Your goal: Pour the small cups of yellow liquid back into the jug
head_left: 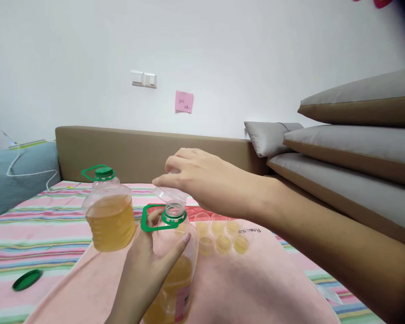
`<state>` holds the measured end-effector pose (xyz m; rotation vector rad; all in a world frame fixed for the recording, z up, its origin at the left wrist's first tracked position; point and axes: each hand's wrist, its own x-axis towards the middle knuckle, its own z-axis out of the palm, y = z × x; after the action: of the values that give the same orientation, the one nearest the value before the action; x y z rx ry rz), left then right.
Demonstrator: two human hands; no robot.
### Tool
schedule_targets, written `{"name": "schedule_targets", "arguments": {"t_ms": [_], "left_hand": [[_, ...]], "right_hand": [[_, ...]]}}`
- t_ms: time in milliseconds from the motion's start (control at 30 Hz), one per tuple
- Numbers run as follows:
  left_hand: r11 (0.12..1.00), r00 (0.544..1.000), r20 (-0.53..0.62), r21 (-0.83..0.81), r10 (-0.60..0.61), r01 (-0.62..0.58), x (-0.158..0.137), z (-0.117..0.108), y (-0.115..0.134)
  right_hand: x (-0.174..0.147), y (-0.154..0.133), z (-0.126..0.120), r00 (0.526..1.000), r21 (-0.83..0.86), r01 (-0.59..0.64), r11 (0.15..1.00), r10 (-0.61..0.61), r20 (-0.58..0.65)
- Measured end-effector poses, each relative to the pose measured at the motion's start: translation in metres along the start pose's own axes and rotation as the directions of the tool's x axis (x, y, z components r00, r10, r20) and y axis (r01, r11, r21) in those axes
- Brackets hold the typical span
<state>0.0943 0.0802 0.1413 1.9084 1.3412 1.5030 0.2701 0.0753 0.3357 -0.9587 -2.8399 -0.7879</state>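
Note:
My left hand [151,261] grips a large clear plastic bottle [177,270] with amber liquid and a green handle ring [173,219]. Its mouth is uncapped. Just above that mouth, my right hand [195,177] has its fingers curled over a clear plastic cup [170,194], tilted; most of the cup is hidden by the hand. To the right of the bottle, several small clear cups [223,244] of yellowish liquid stand in rows on the pink mat [243,288]. A second bottle [110,220] of amber liquid, with its green cap [104,172] on, stands to the left.
A loose green cap [27,280] lies on the striped cloth [6,243] at the left. Red plastic [202,210] lies behind the cups. Stacked grey and brown cushions [351,171] rise at the right. A brown headboard [148,155] runs along the wall, and a white cable [37,173] trails at the left.

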Motion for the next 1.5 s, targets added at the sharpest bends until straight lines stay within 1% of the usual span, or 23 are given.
{"name": "schedule_targets", "arguments": {"t_ms": [200, 333, 467, 667, 767, 833, 1067, 1200, 1333, 1500], "left_hand": [[1.000, 1.000, -0.018, 0.003, -0.020, 0.020, 0.000, 0.001, -0.002], [0.999, 0.999, -0.030, 0.033, -0.036, 0.037, 0.001, -0.002, 0.004], [0.997, 0.998, -0.039, 0.059, -0.052, 0.054, 0.001, -0.009, 0.010], [0.994, 0.997, 0.056, 0.099, -0.060, 0.054, -0.002, -0.023, 0.002], [0.991, 0.995, 0.061, 0.114, -0.081, 0.073, -0.002, -0.025, -0.001], [0.992, 0.996, 0.059, 0.110, -0.073, 0.067, -0.002, -0.024, -0.001], [0.994, 0.996, 0.070, 0.098, -0.053, 0.046, -0.002, -0.025, -0.002], [0.993, 0.997, 0.061, 0.107, -0.052, 0.046, -0.002, -0.026, -0.005], [0.993, 0.997, 0.061, 0.108, -0.050, 0.043, -0.002, -0.025, -0.005], [0.997, 0.997, 0.066, 0.080, -0.030, 0.024, -0.001, -0.025, -0.004]], "right_hand": [[0.000, -0.001, 0.003, 1.000, 0.002, -0.006, 1.000, 0.006, -0.001], [0.002, -0.003, 0.003, 1.000, -0.001, -0.020, 1.000, 0.020, 0.006], [0.004, -0.006, 0.000, 1.000, -0.012, -0.021, 1.000, 0.021, 0.008], [0.002, -0.012, -0.005, 0.995, -0.023, -0.086, 0.996, 0.087, 0.040], [0.000, -0.013, -0.006, 0.990, -0.029, -0.127, 0.991, 0.129, 0.062], [-0.002, -0.013, -0.006, 0.985, -0.020, -0.156, 0.987, 0.157, 0.074], [-0.004, -0.012, -0.006, 0.962, 0.075, -0.248, 0.966, 0.236, 0.136], [-0.008, -0.009, -0.004, 0.958, 0.124, -0.267, 0.956, 0.249, 0.143], [-0.014, -0.004, -0.001, 0.951, 0.208, -0.292, 0.934, 0.260, 0.167], [-0.019, 0.000, 0.004, 0.956, 0.298, -0.288, 0.910, 0.255, 0.145]]}}
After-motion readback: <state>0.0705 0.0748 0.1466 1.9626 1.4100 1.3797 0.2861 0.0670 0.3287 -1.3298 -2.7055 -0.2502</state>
